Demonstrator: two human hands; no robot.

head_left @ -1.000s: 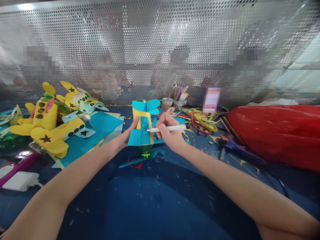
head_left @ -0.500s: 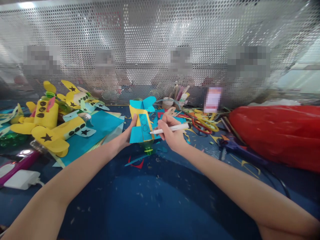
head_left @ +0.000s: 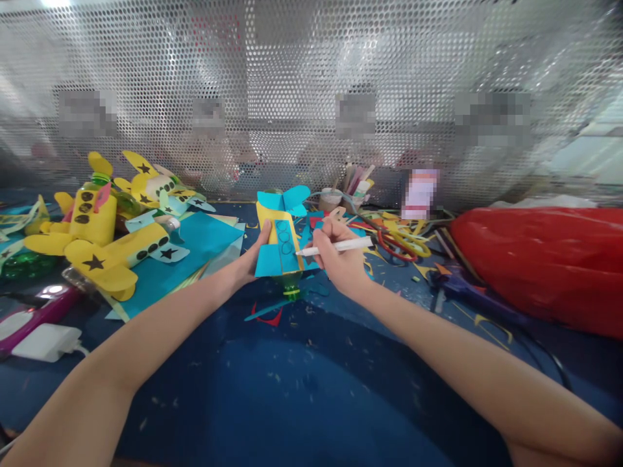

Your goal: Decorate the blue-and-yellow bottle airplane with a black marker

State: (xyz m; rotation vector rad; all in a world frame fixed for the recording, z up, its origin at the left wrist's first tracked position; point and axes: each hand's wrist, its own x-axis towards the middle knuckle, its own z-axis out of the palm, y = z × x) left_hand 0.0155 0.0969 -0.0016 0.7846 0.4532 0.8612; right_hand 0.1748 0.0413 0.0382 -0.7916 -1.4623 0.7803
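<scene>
A yellow and blue paper plane (head_left: 281, 245) with drawn circles; white pen (head_left: 335, 247).

Beyond the right hand (head_left: 341, 261) a perforated metal screen (head_left: 302, 78) spans the whole width, bright light glaring through; below the hand lies a dark blue table (head_left: 302, 395).

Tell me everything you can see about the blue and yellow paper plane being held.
The paper plane looks like a bottle wrapped in yellow paper, with blue wings, a blue folded tail at the far end and a blue top strip bearing drawn circles. A green bottle neck shows at its near end. It points away from the person, over the blue table. The left hand grips its left side; the right hand holds a white pen, tip at the strip.
</scene>
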